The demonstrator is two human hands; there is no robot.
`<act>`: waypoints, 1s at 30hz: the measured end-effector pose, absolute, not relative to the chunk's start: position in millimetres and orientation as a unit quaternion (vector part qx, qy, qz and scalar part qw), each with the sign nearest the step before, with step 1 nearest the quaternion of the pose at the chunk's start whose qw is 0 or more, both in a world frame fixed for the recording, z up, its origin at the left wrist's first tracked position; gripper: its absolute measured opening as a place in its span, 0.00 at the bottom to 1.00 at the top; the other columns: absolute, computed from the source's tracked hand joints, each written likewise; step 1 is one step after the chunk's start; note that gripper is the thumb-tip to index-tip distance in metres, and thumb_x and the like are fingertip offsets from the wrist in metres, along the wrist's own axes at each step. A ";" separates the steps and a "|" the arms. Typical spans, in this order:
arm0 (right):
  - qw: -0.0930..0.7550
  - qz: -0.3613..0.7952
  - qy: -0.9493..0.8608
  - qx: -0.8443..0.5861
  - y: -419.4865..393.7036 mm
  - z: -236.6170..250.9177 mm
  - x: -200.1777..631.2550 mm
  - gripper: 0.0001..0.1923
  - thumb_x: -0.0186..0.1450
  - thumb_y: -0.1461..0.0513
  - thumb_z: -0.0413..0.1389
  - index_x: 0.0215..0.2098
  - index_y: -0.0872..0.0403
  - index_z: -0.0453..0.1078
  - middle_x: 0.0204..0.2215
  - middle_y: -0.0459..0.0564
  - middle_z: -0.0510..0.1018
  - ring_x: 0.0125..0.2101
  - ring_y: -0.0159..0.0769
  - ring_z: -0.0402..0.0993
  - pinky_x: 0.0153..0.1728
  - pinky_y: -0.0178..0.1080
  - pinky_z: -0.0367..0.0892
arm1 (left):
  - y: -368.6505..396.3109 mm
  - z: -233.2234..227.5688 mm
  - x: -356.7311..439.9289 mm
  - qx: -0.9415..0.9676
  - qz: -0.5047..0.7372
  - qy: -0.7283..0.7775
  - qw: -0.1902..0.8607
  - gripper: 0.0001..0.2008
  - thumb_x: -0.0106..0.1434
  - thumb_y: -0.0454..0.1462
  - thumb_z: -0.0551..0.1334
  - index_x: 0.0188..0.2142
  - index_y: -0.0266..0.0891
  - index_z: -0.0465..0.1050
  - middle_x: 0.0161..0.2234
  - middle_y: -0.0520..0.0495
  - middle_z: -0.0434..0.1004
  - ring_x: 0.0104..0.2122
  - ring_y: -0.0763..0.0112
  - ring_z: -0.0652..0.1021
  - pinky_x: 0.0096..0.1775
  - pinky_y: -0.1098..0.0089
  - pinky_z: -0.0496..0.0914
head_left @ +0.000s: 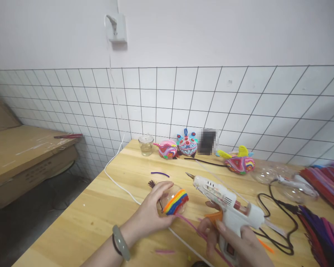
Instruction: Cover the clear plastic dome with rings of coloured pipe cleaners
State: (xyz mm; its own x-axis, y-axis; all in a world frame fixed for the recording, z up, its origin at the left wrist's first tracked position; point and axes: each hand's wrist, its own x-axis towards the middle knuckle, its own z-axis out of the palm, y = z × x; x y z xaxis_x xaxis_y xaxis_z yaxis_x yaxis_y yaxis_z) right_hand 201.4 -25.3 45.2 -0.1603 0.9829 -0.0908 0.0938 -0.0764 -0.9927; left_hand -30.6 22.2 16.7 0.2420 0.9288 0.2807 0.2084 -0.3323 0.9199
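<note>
My left hand is closed around a clear plastic ball banded with orange, yellow, blue and red pipe cleaners. A dark brown tuft sticks out behind its fingers. My right hand grips a white hot glue gun by its handle, fingers at the orange trigger. The nozzle points up and left, apart from the ball. A pink pipe cleaner runs from the ball's lower edge toward my right hand; whether the fingers also hold it I cannot tell.
Decorated ball figures, one pink, one blue and red, one winged, stand along the wall beside a lidded glass cup. Clear balls, a black cable and pipe cleaner bundles lie right. A white cord crosses the table.
</note>
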 end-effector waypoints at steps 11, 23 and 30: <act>0.603 0.605 -0.281 -0.437 -13.3 50.4 207.4 0.18 0.55 0.53 0.65 0.40 0.51 0.69 0.27 0.49 0.82 0.25 0.39 0.77 0.30 0.41 0.71 | 24.5 15.8 -27.2 0.542 0.481 0.289 0.625 0.41 0.47 0.36 0.74 0.59 0.46 0.60 0.53 0.40 0.71 0.55 0.55 0.70 0.56 0.56 0.62; 0.495 0.564 -0.427 -0.504 -13.4 50.5 199.0 0.21 0.58 0.45 0.60 0.27 0.56 0.72 0.21 0.50 0.80 0.14 0.27 0.64 0.20 0.33 0.59 | 20.4 22.9 -27.1 0.385 0.446 0.272 0.761 0.20 0.56 0.37 0.69 0.47 0.49 0.67 0.46 0.49 0.71 0.44 0.64 0.77 0.41 0.60 0.75; 0.435 0.536 -0.517 -0.507 -17.5 44.4 203.4 0.22 0.62 0.44 0.56 0.30 0.55 0.74 0.14 0.47 0.76 0.15 0.31 0.66 0.21 0.33 0.59 | 23.6 19.1 -29.6 0.382 0.473 0.251 0.753 0.13 0.55 0.36 0.70 0.38 0.43 0.69 0.37 0.52 0.73 0.36 0.71 0.78 0.41 0.60 0.75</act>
